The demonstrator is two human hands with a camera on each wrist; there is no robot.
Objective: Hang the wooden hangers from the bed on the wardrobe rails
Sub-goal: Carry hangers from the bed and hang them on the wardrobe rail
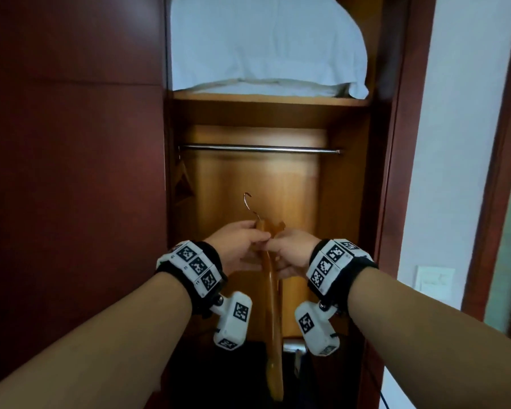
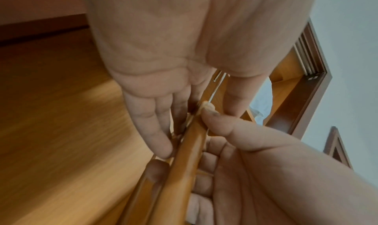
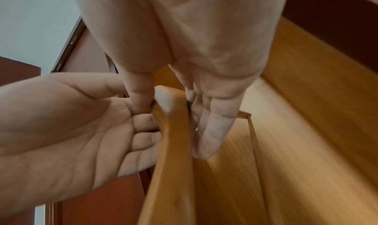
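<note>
Head view: both hands are meeting in front of the open wardrobe, below the metal rail point(image 1: 258, 149). The left hand point(image 1: 238, 245) is gripping the wooden hangers point(image 1: 273, 305) near the top, by the wire hook point(image 1: 250, 203); the right hand point(image 1: 292, 250) is pinching the same bundle from the other side. The hangers are hanging down between the wrists, edge-on. White bedding point(image 1: 266, 45) is sitting on the shelf above the rail.

Left wrist view: the left hand point(image 2: 163, 83) is clasping the hangers point(image 2: 184, 155), fingers one side, thumb the other; the right hand point(image 2: 255, 164) is pinching too.

Right wrist view: the right hand point(image 3: 204, 75) is grasping the hangers point(image 3: 175, 147), the left hand point(image 3: 71, 123) curling around them.
</note>
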